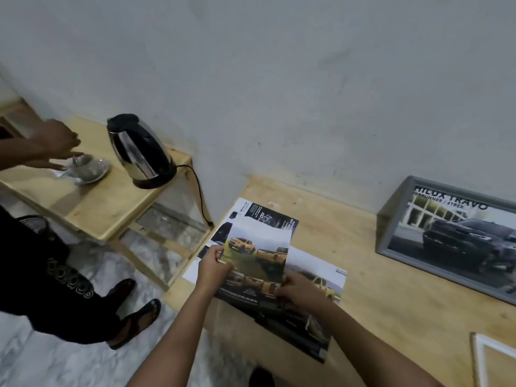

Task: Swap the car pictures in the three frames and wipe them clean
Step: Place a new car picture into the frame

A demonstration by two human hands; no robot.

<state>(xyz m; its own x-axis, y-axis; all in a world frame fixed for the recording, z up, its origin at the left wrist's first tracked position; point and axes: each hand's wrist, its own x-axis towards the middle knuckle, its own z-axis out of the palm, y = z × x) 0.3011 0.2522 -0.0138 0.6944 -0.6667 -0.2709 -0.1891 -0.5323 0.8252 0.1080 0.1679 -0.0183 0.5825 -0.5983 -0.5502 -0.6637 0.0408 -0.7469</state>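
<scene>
Pinching yellow-truck picture (259,255) at opposite edges with left hand (215,265) and right hand (297,287), over loose prints (268,216) on table (363,247). Grey frame (446,233) loaded, propped by wall; white frame (476,358) apparently empty. No third frame or cloth in view. Probably early: swaps and wiping outstanding.

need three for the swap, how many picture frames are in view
2. A grey rectangular frame sits at the right edge; a white frame, cut off, lies at the bottom right corner. Others may be out of view.
</scene>
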